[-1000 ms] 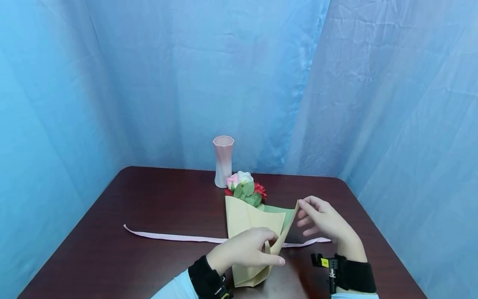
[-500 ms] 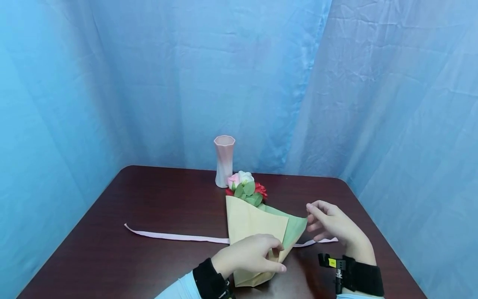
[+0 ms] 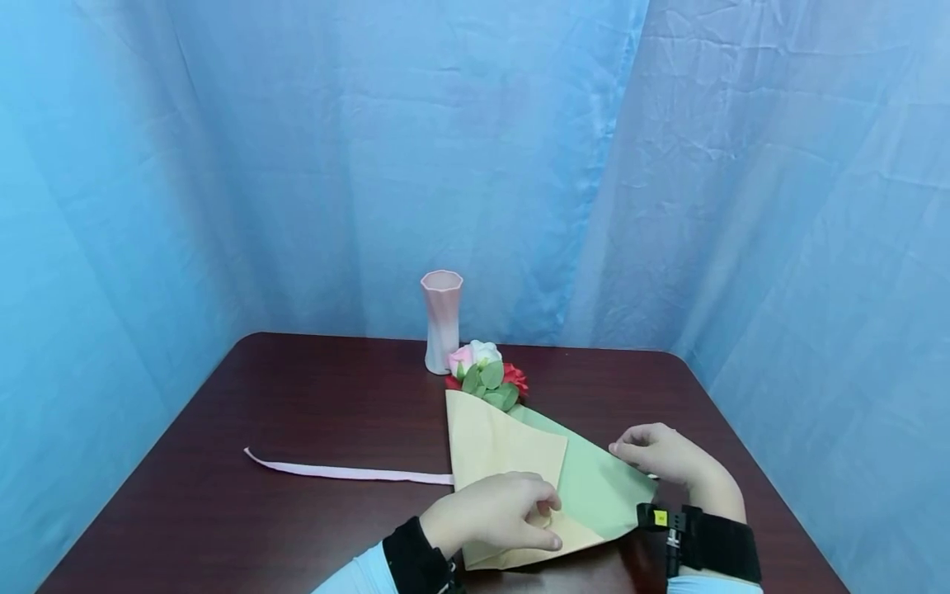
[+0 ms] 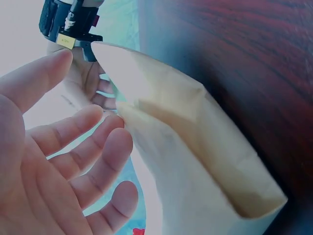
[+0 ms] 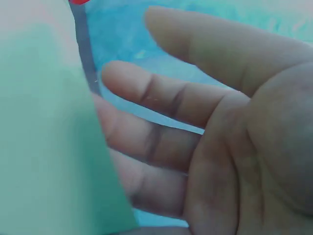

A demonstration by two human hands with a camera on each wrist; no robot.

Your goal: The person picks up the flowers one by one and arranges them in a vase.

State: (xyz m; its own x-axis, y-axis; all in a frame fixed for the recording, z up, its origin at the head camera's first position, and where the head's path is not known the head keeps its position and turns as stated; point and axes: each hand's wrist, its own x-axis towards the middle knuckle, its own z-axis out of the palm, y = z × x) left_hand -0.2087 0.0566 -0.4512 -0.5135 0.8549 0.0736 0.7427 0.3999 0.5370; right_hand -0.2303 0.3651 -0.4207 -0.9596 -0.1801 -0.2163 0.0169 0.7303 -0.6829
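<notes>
A bouquet of artificial roses (image 3: 486, 371), pink, white and red with green leaves, lies in wrapping paper (image 3: 505, 429), pale yellow outside and green inside. My left hand (image 3: 505, 513) rests over the lower yellow fold; the left wrist view shows its fingers loosely bent and the paper's folded bottom (image 4: 215, 161) gaping beside them. The paper's right flap (image 3: 604, 483) lies spread out, green face up. Over its outer edge is my right hand (image 3: 664, 456), fingers relaxed and parted in the right wrist view, with the green sheet (image 5: 49, 137) overlapping some fingertips.
A pale pink ribbon (image 3: 349, 473) runs out leftward from under the paper. The pink and white vase (image 3: 443, 326) stands upright behind the flowers, near the back edge of the dark table (image 3: 334, 396). Blue curtains (image 3: 401, 165) surround the table.
The paper's right flap has unfolded out to the right and down, showing more green and covering most of the ribbon's right end. My right hand has let go of its edge and moved lower.
</notes>
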